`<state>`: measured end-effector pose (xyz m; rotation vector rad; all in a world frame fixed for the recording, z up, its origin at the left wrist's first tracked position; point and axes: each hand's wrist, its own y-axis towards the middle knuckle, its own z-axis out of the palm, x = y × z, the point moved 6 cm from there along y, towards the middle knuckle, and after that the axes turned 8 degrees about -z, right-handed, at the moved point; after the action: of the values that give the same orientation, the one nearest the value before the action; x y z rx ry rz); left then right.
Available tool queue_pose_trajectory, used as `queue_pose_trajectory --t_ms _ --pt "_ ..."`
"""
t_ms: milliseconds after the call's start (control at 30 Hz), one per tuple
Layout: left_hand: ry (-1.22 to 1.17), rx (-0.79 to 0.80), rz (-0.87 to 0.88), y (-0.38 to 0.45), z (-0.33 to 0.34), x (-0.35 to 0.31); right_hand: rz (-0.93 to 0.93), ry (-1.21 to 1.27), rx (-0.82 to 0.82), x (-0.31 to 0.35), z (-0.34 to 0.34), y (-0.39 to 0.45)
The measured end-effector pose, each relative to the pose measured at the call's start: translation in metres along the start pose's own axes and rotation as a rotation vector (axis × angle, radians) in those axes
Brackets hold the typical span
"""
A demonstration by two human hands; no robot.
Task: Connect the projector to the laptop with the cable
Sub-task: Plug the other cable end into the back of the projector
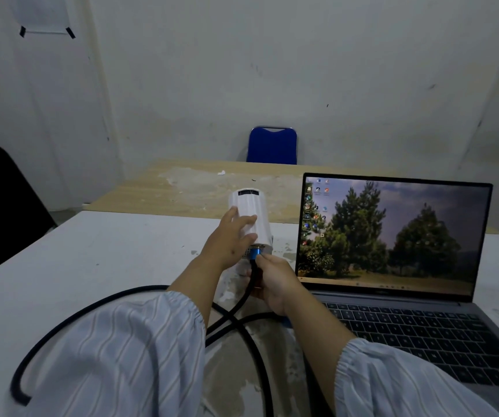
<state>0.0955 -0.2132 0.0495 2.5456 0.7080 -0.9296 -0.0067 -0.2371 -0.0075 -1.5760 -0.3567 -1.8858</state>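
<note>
Right hand (275, 281) — grip closed on the black cable (92, 308) just behind its blue plug (255, 253). Plug tip meets the rear face of the white projector (254, 206); seating not discernible. Left hand (230, 239) — grip wrapped over the projector, mid-worktop (92, 251). Laptop (392, 236) open by the right edge.

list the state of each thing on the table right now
projector: gripped by the left hand
plug: at the projector's back, pinched by the right hand; seating unclear
cable: loose, looped on the table
laptop: open, screen on
</note>
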Motion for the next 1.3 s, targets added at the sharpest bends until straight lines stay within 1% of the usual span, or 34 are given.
queue_pose_trajectory --t_ms 133,333,533,633,833,1300 --pt "-0.018 -0.031 -0.02 0.002 0.002 0.002 0.007 0.053 0.014 0.002 0.002 -0.003" --pt "-0.035 -0.047 -0.018 0.0 0.001 0.001 0.047 0.061 -0.039 0.001 0.0 0.002" --pt "-0.119 -0.063 -0.012 0.001 0.001 0.005 0.047 0.053 -0.046 0.004 -0.001 0.001" --pt "-0.113 -0.046 -0.023 0.004 0.0 0.005 0.026 0.028 -0.053 0.004 -0.001 0.002" --pt "-0.141 0.046 -0.131 0.006 0.004 0.011 -0.007 -0.006 -0.071 0.005 -0.004 0.005" --pt "-0.18 0.035 -0.13 0.005 0.003 0.009 -0.086 -0.139 -0.117 0.015 -0.006 0.016"
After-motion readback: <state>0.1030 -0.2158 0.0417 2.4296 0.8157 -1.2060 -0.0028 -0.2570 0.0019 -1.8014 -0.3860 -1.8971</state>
